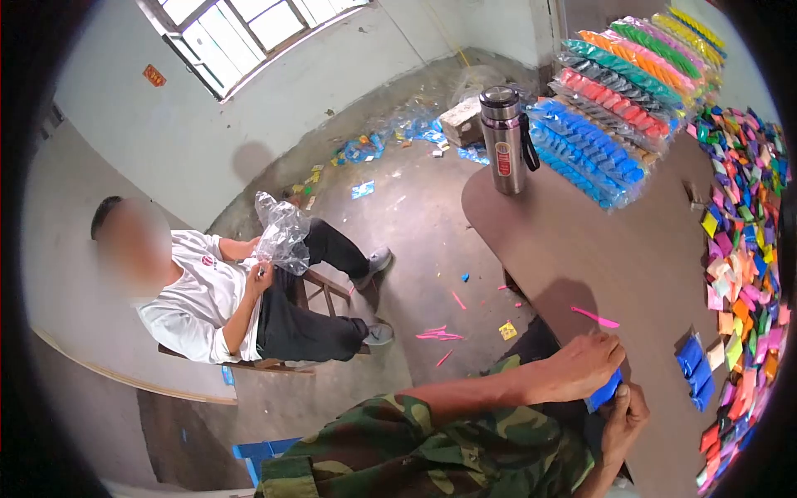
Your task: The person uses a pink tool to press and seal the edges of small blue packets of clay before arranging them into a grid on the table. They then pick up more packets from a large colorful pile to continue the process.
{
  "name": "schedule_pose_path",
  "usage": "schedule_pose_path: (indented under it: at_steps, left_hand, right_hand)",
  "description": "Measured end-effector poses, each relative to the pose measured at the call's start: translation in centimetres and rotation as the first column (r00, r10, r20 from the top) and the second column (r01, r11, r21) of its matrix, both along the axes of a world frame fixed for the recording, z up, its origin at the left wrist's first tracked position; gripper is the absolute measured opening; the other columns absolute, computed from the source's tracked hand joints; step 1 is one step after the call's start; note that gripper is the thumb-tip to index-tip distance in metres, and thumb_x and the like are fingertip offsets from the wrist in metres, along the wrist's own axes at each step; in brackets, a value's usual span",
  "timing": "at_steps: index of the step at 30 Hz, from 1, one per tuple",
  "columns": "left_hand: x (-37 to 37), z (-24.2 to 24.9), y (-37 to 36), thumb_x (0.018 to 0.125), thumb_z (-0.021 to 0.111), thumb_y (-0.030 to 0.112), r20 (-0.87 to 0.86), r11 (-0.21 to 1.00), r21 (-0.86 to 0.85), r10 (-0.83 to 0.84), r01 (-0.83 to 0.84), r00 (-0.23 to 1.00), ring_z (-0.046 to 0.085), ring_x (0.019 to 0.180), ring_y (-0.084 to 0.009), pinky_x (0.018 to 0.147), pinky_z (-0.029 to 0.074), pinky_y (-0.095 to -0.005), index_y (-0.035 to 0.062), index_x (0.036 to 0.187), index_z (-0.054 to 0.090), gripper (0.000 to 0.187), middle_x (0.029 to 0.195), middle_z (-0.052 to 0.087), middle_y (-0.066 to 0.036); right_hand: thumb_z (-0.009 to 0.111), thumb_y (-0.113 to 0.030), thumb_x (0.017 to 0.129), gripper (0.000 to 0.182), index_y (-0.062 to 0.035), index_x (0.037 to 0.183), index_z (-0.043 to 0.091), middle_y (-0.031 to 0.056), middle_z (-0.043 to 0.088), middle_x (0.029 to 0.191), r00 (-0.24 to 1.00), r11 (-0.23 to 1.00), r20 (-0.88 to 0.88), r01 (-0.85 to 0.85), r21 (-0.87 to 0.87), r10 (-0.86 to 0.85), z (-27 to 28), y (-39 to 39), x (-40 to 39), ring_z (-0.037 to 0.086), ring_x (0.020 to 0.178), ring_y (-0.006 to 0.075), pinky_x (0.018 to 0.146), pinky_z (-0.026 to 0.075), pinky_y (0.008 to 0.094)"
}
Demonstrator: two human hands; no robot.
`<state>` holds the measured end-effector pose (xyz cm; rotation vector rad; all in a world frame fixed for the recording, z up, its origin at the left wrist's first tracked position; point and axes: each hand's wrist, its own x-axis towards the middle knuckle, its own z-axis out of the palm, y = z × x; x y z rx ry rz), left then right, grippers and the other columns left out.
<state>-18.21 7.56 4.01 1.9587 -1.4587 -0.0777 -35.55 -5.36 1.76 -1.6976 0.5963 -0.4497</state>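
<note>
My left hand (588, 363) is closed at the table's near edge, its fingers pinched at the top of a small blue packet (603, 393). Below it, my right hand (624, 417) grips the same packet with thumb and fingers. The hands cover part of the packet. Just beyond them on the brown table (656, 282) lies a thin pink plastic stick (595, 317). Farther right is a joined strip of blue packets (695, 371) in clear film.
A steel thermos (503, 141) stands at the table's far corner. Bagged rows of coloured packets (614, 104) lie behind it, and a pile of loose packets (741, 282) lines the right side. A seated person (207, 282) holds a clear plastic bag (284, 235). Scraps litter the floor.
</note>
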Motion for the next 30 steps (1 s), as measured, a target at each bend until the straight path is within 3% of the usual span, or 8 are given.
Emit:
schedule_pose_path:
  at_steps: [3,6,14,19,21,22,24,30]
  left_hand:
    - [2.4,-0.3,1.2,0.09,0.066,0.008,0.127,0.991,-0.035,0.13,-0.127,0.983,0.068,0.094,-0.0436,0.08,0.058,-0.0524,-0.0042,0.1,0.059,0.018,0.101,0.066,-0.022]
    - [4.6,-0.1,2.8,0.091,0.066,0.008,-0.029,0.961,-0.094,0.258,-0.26,0.966,0.068,0.094,-0.0425,0.079,0.057,-0.0524,-0.002,0.101,0.059,0.016,0.1,0.065,-0.021]
    - [8.5,-0.7,6.9,0.09,0.069,0.006,-0.247,0.87,-0.167,0.418,-0.464,0.874,0.07,0.083,-0.0426,0.071,0.053,-0.0507,0.0035,0.097,0.061,0.01,0.086,0.066,-0.018]
    - [9.5,-4.3,8.0,0.097,0.07,0.017,-0.086,0.82,-0.12,0.554,-0.56,0.828,0.067,0.097,-0.0413,0.084,0.053,-0.0527,0.0033,0.112,0.065,0.02,0.102,0.067,-0.02]
    - [11.2,-8.0,8.8,0.108,0.059,0.024,-0.172,0.882,-0.019,0.461,-0.471,0.871,0.061,0.094,-0.0361,0.083,0.05,-0.0517,0.004,0.11,0.065,0.021,0.1,0.063,-0.017]
    - [12.2,-6.8,8.9,0.113,0.052,0.029,0.06,0.819,0.253,0.519,-0.516,0.853,0.059,0.092,-0.0332,0.081,0.048,-0.0516,0.0036,0.107,0.065,0.029,0.094,0.061,-0.016]
    - [13.5,-8.4,9.4,0.108,0.06,0.02,-0.137,0.855,-0.038,0.508,-0.517,0.85,0.062,0.087,-0.038,0.078,0.049,-0.0515,0.0045,0.101,0.065,0.017,0.092,0.063,-0.017]
    - [13.8,-5.7,6.5,0.106,0.066,0.014,-0.151,0.823,-0.08,0.548,-0.563,0.823,0.065,0.078,-0.0231,0.075,0.054,-0.0382,0.0046,0.113,0.071,0.013,0.098,0.071,-0.011]
  right_hand:
    - [0.06,-0.023,0.116,0.031,0.0049,0.114,0.073,0.0076,0.072,0.107,0.999,0.999,-0.038,0.001,-0.042,-0.003,-2.4,-2.4,-2.3,0.061,0.088,0.013,0.074,0.048,0.0296]
    - [0.059,-0.034,0.117,0.043,-0.0095,0.081,0.061,-0.006,0.049,0.07,0.979,0.98,0.102,0.185,-0.075,-0.177,-3.1,-3.8,-2.9,0.04,0.06,0.0031,0.054,0.029,0.024]
    - [0.058,-0.04,0.116,0.042,-0.0053,0.132,0.075,0.0024,0.068,0.08,0.868,0.848,0.093,0.496,-0.188,-0.488,-1.8,-8.0,-6.3,0.05,0.063,0.0034,0.055,0.037,0.0214]
    - [0.052,-0.024,0.117,0.044,-0.0033,0.154,0.061,0.014,0.071,0.141,0.879,0.857,0.123,0.477,-0.194,-0.461,-2.5,-9.9,-10.0,0.071,0.119,0.023,0.089,0.062,0.0364]
    - [0.058,-0.016,0.112,0.039,-0.0027,0.148,0.067,0.0166,0.069,0.145,0.859,0.834,0.251,0.501,-0.231,-0.446,-2.3,-9.2,-10.3,0.069,0.127,0.0291,0.095,0.064,0.0406]
    - [0.062,-0.008,0.108,0.034,-0.0014,0.141,0.071,0.0181,0.07,0.143,0.839,0.798,0.332,0.526,-0.293,-0.431,-1.8,-8.5,-10.1,0.067,0.131,0.0306,0.102,0.06,0.0422]
    - [0.069,-0.004,0.104,0.03,0.0028,0.132,0.074,0.021,0.067,0.145,0.876,0.643,0.145,0.441,-0.627,-0.46,0.3,-7.9,-10.4,0.064,0.135,0.0331,0.116,0.05,0.0434]
    - [0.073,-0.004,0.1,0.031,0.0007,0.132,0.072,0.0223,0.066,0.147,0.878,0.779,0.045,0.445,-0.442,-0.476,1.3,-7.5,-11.4,0.065,0.135,0.0354,0.113,0.053,0.0433]
